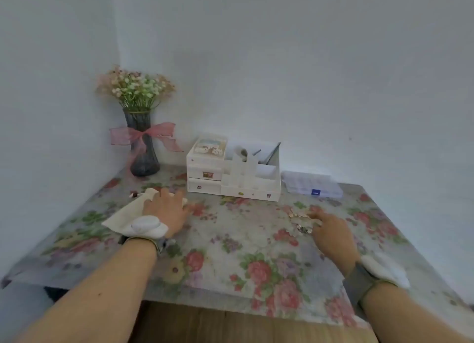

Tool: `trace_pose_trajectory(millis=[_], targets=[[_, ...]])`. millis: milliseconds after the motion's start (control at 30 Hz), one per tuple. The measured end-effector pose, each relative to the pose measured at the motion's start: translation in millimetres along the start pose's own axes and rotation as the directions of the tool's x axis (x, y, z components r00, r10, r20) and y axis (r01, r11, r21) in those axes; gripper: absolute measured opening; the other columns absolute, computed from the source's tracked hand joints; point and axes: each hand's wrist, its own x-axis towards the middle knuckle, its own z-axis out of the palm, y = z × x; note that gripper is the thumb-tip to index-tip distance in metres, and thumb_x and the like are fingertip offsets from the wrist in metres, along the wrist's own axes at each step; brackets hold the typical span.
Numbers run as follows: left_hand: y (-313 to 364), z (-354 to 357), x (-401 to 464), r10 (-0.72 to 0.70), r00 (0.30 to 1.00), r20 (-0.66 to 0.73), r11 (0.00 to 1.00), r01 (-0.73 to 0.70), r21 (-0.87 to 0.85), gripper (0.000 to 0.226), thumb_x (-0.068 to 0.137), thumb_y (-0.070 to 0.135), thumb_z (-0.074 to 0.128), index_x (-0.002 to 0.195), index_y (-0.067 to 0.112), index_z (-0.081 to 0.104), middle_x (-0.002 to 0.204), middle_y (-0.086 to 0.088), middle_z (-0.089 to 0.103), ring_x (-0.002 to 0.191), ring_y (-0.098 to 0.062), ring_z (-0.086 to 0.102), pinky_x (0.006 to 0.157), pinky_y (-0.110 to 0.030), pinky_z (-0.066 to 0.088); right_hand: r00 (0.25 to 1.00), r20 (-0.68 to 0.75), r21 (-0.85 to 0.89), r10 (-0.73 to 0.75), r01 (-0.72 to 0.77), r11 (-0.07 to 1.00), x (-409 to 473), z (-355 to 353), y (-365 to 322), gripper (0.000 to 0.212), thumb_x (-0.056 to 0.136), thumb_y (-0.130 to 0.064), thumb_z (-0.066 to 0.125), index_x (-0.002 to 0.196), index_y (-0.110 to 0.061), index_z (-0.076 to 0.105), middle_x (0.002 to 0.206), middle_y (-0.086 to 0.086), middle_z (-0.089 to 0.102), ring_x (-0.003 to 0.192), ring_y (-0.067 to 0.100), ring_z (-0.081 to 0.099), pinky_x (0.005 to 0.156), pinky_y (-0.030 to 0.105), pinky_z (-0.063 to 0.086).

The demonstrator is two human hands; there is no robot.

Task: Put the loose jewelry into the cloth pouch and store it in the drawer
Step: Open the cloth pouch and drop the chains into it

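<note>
while the left hand lies flat and open on the soft cloth pouch, right hand fingers touch the tiny slippery jewelry on the desk; pinch it gently, i think

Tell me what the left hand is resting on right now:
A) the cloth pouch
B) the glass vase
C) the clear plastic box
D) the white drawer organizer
A: the left hand lies flat on the cream cloth pouch at the left of the table, well short of the organizer.
</note>
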Motion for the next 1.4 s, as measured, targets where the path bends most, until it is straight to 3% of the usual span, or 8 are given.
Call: trace_pose_trajectory(millis=[267, 367, 500, 600, 933, 1133, 1233, 1400], targets=[[9, -9, 42, 0.116, 0.927, 0.357, 0.992, -0.093, -0.079, 0.052, 0.097, 0.046, 0.028, 0.134, 0.016, 0.049, 0.138, -0.008, 0.054, 0.119, -0.024, 0.054, 0.098, -0.03, 0.04, 0.999, -0.012, 0.016, 0.049, -0.049, 0.999, 8, 4, 13, 0.045, 0.083, -0.008, 0.046, 0.12, -0.026, 0.063, 0.114, 0.008, 0.066, 0.082, 0.026, 0.067, 0.077, 0.041, 0.06], [9, -8, 47, 0.117, 0.939, 0.323, 0.993, -0.105, -0.055, 0.05, 0.095, 0.046, 0.03, 0.125, 0.014, 0.055, 0.128, -0.009, 0.06, 0.108, -0.024, 0.058, 0.091, -0.03, 0.044, 0.998, -0.012, 0.044, 0.054, -0.054, 0.998, 12, 4, 18, 0.046, 0.081, -0.008, 0.046, 0.118, -0.027, 0.064, 0.116, 0.007, 0.066, 0.084, 0.025, 0.067, 0.077, 0.041, 0.06], [12, -5, 42, 0.11, 0.983, 0.147, 0.993, -0.115, 0.023, 0.035, 0.094, 0.039, 0.03, 0.084, 0.017, 0.056, 0.101, -0.008, 0.067, 0.083, -0.022, 0.058, 0.078, -0.03, 0.045, 0.997, -0.059, 0.036, 0.048, -0.046, 0.998, 13, 0, 23, 0.042, 0.081, -0.007, 0.046, 0.113, -0.023, 0.067, 0.115, 0.009, 0.067, 0.079, 0.027, 0.067, 0.076, 0.04, 0.058], [22, -5, 34, 0.139, 0.99, -0.028, 0.989, -0.138, 0.05, 0.03, 0.093, 0.034, 0.033, 0.086, 0.017, 0.056, 0.098, -0.005, 0.065, 0.084, -0.023, 0.059, 0.074, -0.031, 0.047, 0.995, -0.078, 0.05, 0.054, -0.05, 0.997, 14, -2, 28, 0.04, 0.082, -0.006, 0.045, 0.111, -0.02, 0.068, 0.116, 0.012, 0.067, 0.08, 0.03, 0.066, 0.073, 0.04, 0.058], [98, -14, -15, 0.538, 0.815, -0.214, 0.822, -0.564, -0.082, 0.022, 0.081, 0.034, 0.049, 0.063, 0.02, 0.046, 0.072, 0.004, 0.054, 0.067, -0.016, 0.049, 0.06, -0.026, 0.037, 0.991, -0.099, 0.087, 0.087, -0.078, 0.993, 10, -6, 41, 0.035, 0.084, -0.007, 0.047, 0.108, -0.02, 0.069, 0.112, 0.009, 0.069, 0.074, 0.025, 0.064, 0.066, 0.032, 0.053], [112, -15, -27, 0.529, 0.833, -0.161, 0.845, -0.535, 0.007, 0.008, 0.08, 0.027, 0.045, 0.082, 0.019, 0.043, 0.082, -0.002, 0.065, 0.075, -0.026, 0.059, 0.064, -0.032, 0.043, 0.969, -0.138, 0.151, 0.205, -0.184, 0.971, 3, -28, 72, 0.038, 0.08, -0.008, 0.049, 0.107, -0.023, 0.07, 0.12, 0.003, 0.069, 0.099, 0.024, 0.064, 0.076, 0.026, 0.045], [108, -14, -21, 0.409, 0.909, -0.076, 0.911, -0.412, -0.029, 0.025, 0.079, 0.029, 0.05, 0.101, 0.018, 0.047, 0.099, -0.003, 0.064, 0.086, -0.026, 0.06, 0.064, -0.03, 0.038, 0.951, -0.119, 0.209, 0.285, -0.257, 0.944, 0, -33, 84, 0.033, 0.081, -0.011, 0.052, 0.105, -0.022, 0.071, 0.114, 0.003, 0.07, 0.092, 0.022, 0.064, 0.079, 0.03, 0.051], [115, -10, -21, 0.374, 0.927, -0.002, 0.925, -0.373, 0.07, 0.039, 0.085, 0.042, 0.049, 0.112, 0.013, 0.053, 0.115, -0.007, 0.059, 0.101, -0.026, 0.059, 0.082, -0.034, 0.047, 0.954, -0.13, 0.199, 0.271, -0.243, 0.95, -7, -26, 84, 0.027, 0.081, -0.015, 0.053, 0.097, -0.023, 0.074, 0.103, 0.002, 0.072, 0.087, 0.022, 0.065, 0.076, 0.03, 0.053]])
